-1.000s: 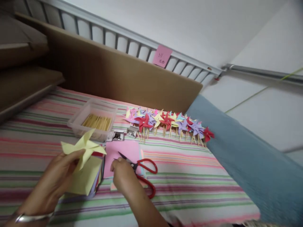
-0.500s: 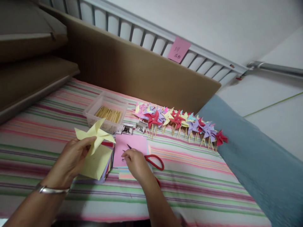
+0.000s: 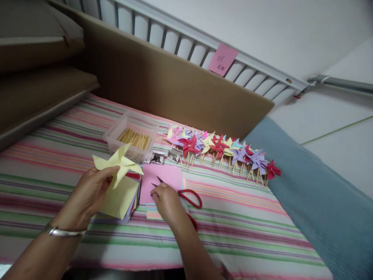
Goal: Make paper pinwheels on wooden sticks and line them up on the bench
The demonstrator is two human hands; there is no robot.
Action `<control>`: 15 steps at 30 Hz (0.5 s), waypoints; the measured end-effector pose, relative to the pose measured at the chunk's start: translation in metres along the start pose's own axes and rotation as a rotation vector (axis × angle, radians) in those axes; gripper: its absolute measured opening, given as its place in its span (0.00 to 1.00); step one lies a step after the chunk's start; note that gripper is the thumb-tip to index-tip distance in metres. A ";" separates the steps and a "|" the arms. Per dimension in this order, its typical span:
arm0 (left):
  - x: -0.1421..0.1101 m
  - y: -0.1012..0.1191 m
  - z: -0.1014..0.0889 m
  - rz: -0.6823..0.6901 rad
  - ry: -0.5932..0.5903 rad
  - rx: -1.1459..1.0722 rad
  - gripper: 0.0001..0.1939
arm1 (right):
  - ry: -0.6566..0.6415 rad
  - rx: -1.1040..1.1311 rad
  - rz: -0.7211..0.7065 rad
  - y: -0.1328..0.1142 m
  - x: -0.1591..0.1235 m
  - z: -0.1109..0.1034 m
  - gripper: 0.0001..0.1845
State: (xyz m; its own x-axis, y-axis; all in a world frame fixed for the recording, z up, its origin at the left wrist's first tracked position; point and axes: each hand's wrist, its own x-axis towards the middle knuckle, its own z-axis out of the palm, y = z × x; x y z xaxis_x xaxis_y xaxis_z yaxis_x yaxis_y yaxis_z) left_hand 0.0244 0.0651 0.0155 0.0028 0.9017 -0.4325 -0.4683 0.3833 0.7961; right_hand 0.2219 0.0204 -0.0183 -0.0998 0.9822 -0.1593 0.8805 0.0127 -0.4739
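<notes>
My left hand (image 3: 96,188) pinches a pale yellow paper pinwheel (image 3: 119,166) between thumb and fingers, above a stack of square paper whose top sheet (image 3: 119,198) is yellow. Over the pink paper sheets (image 3: 160,173), my right hand (image 3: 167,200) is closed at the fingertips on a tiny dark, shiny object, seemingly a tack (image 3: 152,195). Scissors with red handles (image 3: 194,198) lie on the pink paper, partly hidden under my right hand, their dark blades showing past my fingers.
A clear plastic box (image 3: 109,136) holds many thin wooden sticks (image 3: 135,139). Two small containers (image 3: 157,158) with shiny bits stand beside it. Finished pinwheels (image 3: 218,146) on sticks lie in a row along a brown board (image 3: 180,81). Large brown packages (image 3: 37,93) rest at the left.
My right fingertips have closed on the tiny shiny object that lay on the pink paper beside them. My left hand still holds the pinwheel; the view has shifted slightly.
</notes>
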 end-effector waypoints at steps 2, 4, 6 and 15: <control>0.000 0.000 0.000 0.006 0.010 0.013 0.13 | 0.000 -0.019 0.002 -0.001 0.003 0.002 0.11; 0.000 -0.001 -0.001 0.010 0.005 0.022 0.13 | 0.002 -0.030 0.007 -0.001 0.005 0.004 0.12; 0.000 -0.001 -0.001 0.002 -0.011 0.015 0.13 | 0.002 -0.041 0.012 0.000 0.007 0.005 0.12; -0.004 0.001 0.005 0.001 -0.012 -0.005 0.11 | -0.070 0.025 -0.018 0.002 0.003 0.008 0.12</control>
State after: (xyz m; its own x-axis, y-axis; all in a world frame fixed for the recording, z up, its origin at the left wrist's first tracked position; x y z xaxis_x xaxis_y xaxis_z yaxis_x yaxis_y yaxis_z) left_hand 0.0288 0.0626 0.0201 0.0123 0.9044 -0.4265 -0.4728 0.3811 0.7945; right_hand 0.2191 0.0215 -0.0267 -0.1479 0.9664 -0.2101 0.8667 0.0243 -0.4982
